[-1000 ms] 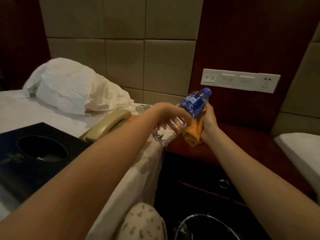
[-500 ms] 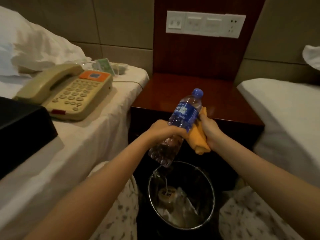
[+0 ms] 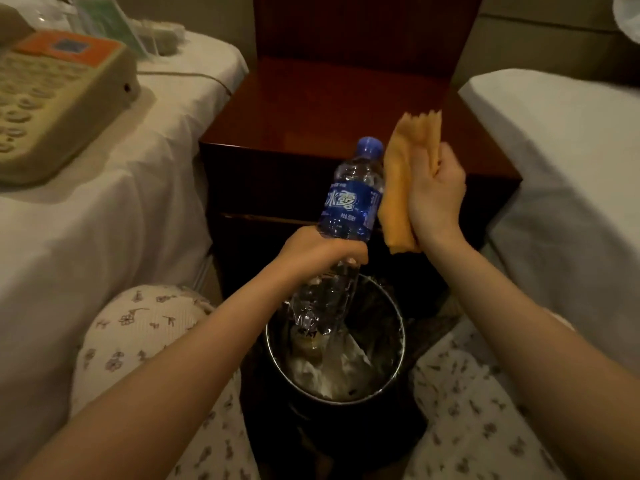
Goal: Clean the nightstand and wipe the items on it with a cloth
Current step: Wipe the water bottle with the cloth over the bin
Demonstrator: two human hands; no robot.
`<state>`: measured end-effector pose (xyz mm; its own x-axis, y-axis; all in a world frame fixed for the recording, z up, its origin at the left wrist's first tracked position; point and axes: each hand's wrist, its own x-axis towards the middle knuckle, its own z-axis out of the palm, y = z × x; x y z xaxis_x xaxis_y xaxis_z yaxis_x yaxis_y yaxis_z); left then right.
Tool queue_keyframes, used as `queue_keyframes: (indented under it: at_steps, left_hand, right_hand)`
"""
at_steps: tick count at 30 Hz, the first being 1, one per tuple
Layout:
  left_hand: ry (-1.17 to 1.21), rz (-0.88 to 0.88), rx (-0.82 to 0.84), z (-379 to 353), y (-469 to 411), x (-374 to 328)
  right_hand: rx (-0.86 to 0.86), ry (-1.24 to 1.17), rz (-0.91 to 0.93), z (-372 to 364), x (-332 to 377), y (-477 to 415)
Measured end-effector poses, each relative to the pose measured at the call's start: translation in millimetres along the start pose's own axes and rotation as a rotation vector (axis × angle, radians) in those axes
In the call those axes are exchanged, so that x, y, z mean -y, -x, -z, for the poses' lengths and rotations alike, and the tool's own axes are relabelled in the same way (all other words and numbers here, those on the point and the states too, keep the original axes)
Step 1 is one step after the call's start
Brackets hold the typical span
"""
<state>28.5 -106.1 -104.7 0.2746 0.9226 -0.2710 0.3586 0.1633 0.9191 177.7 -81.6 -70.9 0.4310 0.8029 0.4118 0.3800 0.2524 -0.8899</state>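
At frame centre, my left hand [image 3: 322, 251] grips the water bottle [image 3: 349, 209] round its middle, while my right hand [image 3: 436, 199] clasps the folded orange cloth [image 3: 394, 202] just beside it, below the nightstand [image 3: 311, 109].

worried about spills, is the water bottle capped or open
Capped: the blue cap sits on the neck of the water bottle, which the left hand grips tilted, cap end up, over the waste bin.

One bottle [image 3: 349, 206], one cloth [image 3: 398, 188], one telephone [image 3: 52, 98], one bin [image 3: 402, 341], one nightstand [image 3: 311, 109], two beds [image 3: 104, 220] [image 3: 571, 150].
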Motion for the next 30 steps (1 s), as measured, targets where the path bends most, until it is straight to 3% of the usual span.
queue_keyframes:
  at_steps: [3,6,8,11,12,15,17,19,22,27,30]
  left_hand:
    - [-0.031,0.020,0.005,-2.9,5.3,3.3]
    - [-0.003,0.105,0.057,-6.8,11.8,10.3]
    - [0.044,0.146,0.097,-9.3,14.0,14.9]
    - [0.063,0.151,0.104,-15.3,13.4,22.0]
    - [0.048,0.156,0.092,-18.1,12.5,24.7]
    - [-0.227,0.152,0.045,-22.4,10.0,31.5]
    - [-0.492,0.126,0.041,-23.9,9.8,32.5]
    - [-0.623,0.117,0.026,-26.6,9.7,31.7]
    - [-0.829,0.042,-0.074,-32.4,12.3,32.0]
    - [-1.213,-0.242,-0.218,-32.4,15.4,36.3]
    - [-1.172,-0.257,-0.271,-22.2,17.1,30.9]
  right_hand:
    - [0.094,0.215,0.375,-3.1,3.6,9.9]
    - [0.269,0.465,0.596,-5.7,-7.9,22.2]
    - [0.354,0.556,0.611,-4.8,-12.6,21.4]
    - [0.322,0.597,0.346,-2.2,-12.3,15.3]
    - [0.342,0.632,0.349,-1.3,-11.4,17.3]
    - [0.614,0.734,0.605,1.7,-11.2,35.2]
    - [0.777,0.828,0.661,2.8,-12.2,44.1]
    - [0.769,0.944,0.623,-0.4,-16.1,43.9]
    - [0.666,1.084,0.425,-5.6,-23.0,34.7]
    - [0.779,1.243,0.067,0.6,-35.4,22.4]
    - [0.584,1.126,-0.097,10.7,-31.6,3.1]
